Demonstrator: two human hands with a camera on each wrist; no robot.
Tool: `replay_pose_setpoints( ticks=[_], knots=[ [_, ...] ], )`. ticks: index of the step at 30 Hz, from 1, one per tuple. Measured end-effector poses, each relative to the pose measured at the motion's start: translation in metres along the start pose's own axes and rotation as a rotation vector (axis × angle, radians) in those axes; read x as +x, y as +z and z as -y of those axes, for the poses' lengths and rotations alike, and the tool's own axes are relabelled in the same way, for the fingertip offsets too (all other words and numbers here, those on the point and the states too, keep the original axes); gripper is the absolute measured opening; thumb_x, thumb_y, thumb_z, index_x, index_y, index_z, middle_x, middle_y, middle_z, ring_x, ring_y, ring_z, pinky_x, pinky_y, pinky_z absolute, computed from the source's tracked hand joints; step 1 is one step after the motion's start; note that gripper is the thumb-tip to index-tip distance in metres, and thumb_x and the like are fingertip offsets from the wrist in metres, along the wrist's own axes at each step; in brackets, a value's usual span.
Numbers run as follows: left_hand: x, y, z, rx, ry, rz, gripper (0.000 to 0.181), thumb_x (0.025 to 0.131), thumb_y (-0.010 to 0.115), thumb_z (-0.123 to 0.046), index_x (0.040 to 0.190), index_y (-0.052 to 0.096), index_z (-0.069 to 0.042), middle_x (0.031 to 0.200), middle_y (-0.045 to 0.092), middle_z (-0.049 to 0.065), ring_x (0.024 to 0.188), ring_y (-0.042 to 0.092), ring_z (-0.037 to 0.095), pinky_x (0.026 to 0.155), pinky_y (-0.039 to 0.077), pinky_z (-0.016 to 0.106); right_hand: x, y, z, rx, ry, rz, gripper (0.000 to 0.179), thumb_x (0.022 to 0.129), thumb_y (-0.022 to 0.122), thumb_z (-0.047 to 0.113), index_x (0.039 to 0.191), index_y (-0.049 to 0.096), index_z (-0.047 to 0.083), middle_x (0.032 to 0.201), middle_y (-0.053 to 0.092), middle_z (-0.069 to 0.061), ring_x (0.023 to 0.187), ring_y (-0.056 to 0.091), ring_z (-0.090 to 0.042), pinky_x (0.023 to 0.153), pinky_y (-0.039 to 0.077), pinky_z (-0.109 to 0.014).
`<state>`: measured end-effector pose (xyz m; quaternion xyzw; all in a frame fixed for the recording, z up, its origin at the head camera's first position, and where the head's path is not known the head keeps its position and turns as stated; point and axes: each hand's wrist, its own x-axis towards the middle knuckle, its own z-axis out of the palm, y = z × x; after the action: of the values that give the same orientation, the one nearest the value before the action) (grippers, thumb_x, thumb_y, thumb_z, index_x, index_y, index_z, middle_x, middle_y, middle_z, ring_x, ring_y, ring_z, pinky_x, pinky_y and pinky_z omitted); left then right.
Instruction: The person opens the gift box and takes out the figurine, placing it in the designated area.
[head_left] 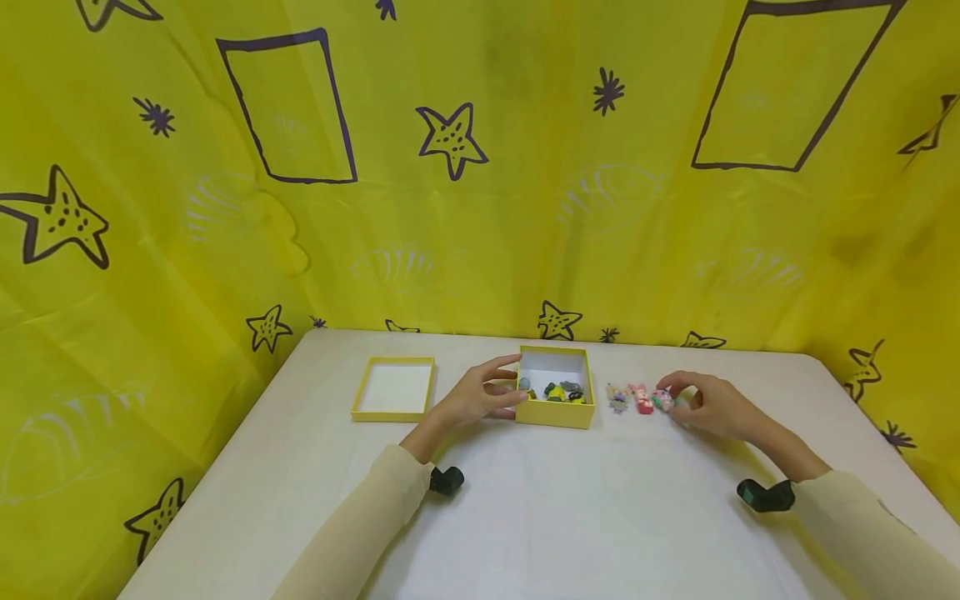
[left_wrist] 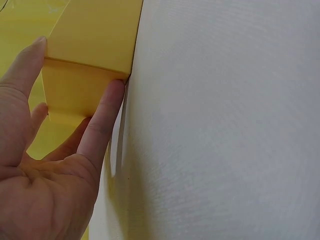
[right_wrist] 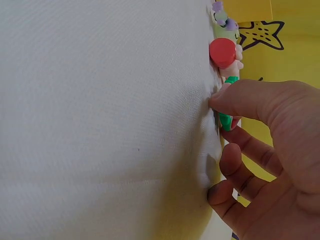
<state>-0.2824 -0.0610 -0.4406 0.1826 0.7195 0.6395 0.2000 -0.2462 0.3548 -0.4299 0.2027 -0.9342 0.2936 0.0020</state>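
Beside the left wall of an open yellow box is my left hand. Its fingertips touch that wall, with the fingers mostly straight in the left wrist view. Several small figurines, yellow, dark and grey, lie inside the box. My right hand pinches a small pink and green figurine between thumb and forefinger at the tabletop; the other fingers are bent loosely. This figurine is the rightmost of a short row, alongside a figurine with a red base and a greyish one with purple parts.
A shallow yellow-edged box lid, white inside, lies left of the box. Both stand toward the back of a table with a white cloth. Behind and beside the table hangs a yellow curtain with starfish drawings. Dark devices sit on both wrists.
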Motion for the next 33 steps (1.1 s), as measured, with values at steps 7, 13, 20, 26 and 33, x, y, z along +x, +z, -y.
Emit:
replay_pose_setpoints(
  ticks=[7,13,20,26,33],
  knots=[
    [0.0012,0.0000,0.0004,-0.013,-0.002,0.001,0.075,0.095,0.074,-0.008,0.160,0.038,-0.019,0.152,0.046,0.020,0.121,0.064,0.030,0.084,0.063,0.041,0.0007,-0.0002,0.0009,-0.006,0.019,0.014,0.036,0.089,0.078,0.007,0.123,0.066,0.009,0.104,0.066,-0.007,0.056,0.042,-0.009,0.050,0.037,-0.023],
    [0.0008,0.0001,0.0000,-0.015,0.001,0.006,0.076,0.096,0.074,-0.007,0.161,0.036,-0.019,0.152,0.045,0.021,0.120,0.064,0.029,0.086,0.063,0.042,0.0004,0.0000,0.0003,0.004,0.003,0.019,0.035,0.090,0.077,0.007,0.123,0.066,0.007,0.104,0.065,-0.007,0.055,0.040,-0.008,0.050,0.035,-0.023],
    [0.0012,0.0001,0.0012,-0.014,0.003,0.006,0.074,0.096,0.073,-0.008,0.160,0.037,-0.018,0.152,0.045,0.022,0.120,0.065,0.029,0.086,0.063,0.042,0.0000,-0.0008,0.0010,0.011,0.012,0.027,0.036,0.091,0.077,0.007,0.125,0.065,0.007,0.104,0.065,-0.008,0.055,0.040,-0.008,0.050,0.035,-0.023],
    [0.0010,0.0002,-0.0002,-0.013,-0.005,-0.001,0.075,0.095,0.075,-0.009,0.160,0.038,-0.020,0.153,0.045,0.020,0.121,0.064,0.029,0.085,0.063,0.041,-0.0004,-0.0012,0.0004,0.026,0.004,0.026,0.036,0.090,0.077,0.006,0.125,0.065,0.006,0.104,0.065,-0.009,0.055,0.041,-0.008,0.050,0.036,-0.023],
    [-0.0003,-0.0004,0.0000,-0.006,0.004,0.008,0.075,0.096,0.074,-0.009,0.161,0.037,-0.018,0.154,0.044,0.021,0.123,0.063,0.031,0.085,0.063,0.041,-0.0003,-0.0013,0.0002,0.049,-0.002,0.040,0.038,0.089,0.077,0.004,0.125,0.065,0.004,0.104,0.065,-0.010,0.055,0.041,-0.008,0.050,0.036,-0.023]
  ],
)
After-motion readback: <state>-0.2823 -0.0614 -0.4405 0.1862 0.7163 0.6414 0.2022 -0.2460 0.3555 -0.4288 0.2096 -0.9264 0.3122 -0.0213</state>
